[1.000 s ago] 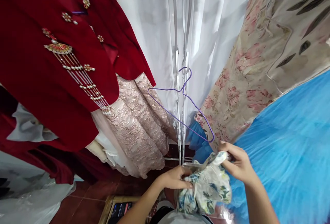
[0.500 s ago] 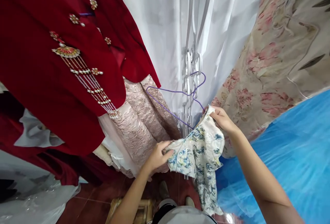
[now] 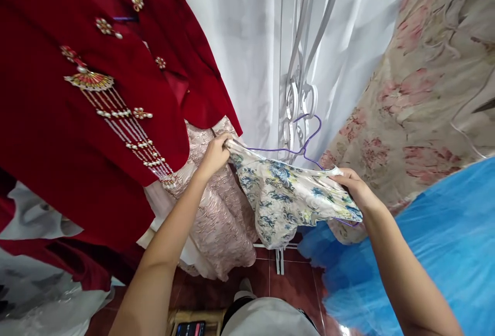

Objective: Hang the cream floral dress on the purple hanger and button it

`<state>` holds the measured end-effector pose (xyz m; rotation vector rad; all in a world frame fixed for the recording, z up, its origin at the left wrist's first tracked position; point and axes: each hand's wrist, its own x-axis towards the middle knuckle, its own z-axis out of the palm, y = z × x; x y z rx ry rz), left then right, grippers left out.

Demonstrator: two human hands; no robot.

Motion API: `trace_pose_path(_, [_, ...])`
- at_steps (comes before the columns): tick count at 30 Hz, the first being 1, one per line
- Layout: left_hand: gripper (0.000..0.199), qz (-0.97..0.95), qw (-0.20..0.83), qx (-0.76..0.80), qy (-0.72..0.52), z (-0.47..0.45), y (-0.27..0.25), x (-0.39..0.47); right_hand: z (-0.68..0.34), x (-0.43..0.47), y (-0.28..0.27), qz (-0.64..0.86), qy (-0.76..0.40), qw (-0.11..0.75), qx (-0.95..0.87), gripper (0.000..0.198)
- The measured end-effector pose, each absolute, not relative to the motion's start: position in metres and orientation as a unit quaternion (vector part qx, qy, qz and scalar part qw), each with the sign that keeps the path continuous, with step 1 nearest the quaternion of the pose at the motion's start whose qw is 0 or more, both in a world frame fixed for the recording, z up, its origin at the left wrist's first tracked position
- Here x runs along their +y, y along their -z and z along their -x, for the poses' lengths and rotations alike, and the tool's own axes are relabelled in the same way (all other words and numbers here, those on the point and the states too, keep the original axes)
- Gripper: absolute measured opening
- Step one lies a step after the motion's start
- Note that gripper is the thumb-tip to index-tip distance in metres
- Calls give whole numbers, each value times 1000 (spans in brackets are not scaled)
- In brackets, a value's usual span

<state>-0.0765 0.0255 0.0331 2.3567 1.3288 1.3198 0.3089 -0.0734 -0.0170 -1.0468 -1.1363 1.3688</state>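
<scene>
A white garment with a blue and yellow floral print hangs on a thin purple hanger, whose hook is at the white metal stand. My left hand is closed on the garment's upper left edge. At the other end, my right hand pinches the upper right edge. The neckline stretches between both hands. Most of the hanger's bar is hidden behind the cloth; its purple tip shows below my right hand.
On the left hangs a dark red jacket with beaded ornaments over a pink brocade skirt. A beige floral dress and blue tulle fill the right side. White stand centre; a phone lies below.
My left hand has moved up and left, drawing the garment's left side over the hanger. My right hand has shifted slightly right and down. The neckline is now spread along the hanger.
</scene>
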Motion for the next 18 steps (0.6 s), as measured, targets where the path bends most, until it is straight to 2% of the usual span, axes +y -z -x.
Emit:
trace_pose_path(3, [22, -809, 154, 320, -469, 53, -58, 16, -312, -77, 23, 440, -549, 526, -478, 30])
trace_pose_path(5, [34, -822, 171, 287, -462, 44, -61, 4, -317, -85, 28, 435, -530, 536, -492, 43])
trace_pose_path(7, [41, -826, 150, 315, -442, 42, -52, -5, -324, -97, 36, 435, -493, 559, -505, 56])
trace_pose_path(8, [38, -826, 141, 340, -427, 43, -45, -8, -328, -105, 41, 439, -466, 576, -509, 57])
trace_pose_path(10, [26, -825, 131, 385, -392, 45, -28, -12, -336, -121, 54, 457, -413, 598, -512, 48])
trace_pose_path(13, [28, -832, 94, 404, -368, 41, -15, -19, -347, -136, 68, 498, -354, 607, -508, 35])
trace_pose_path(18, [24, -832, -52, 391, -390, 3, -46, -42, -369, -131, 58, 511, -279, 685, -439, 38])
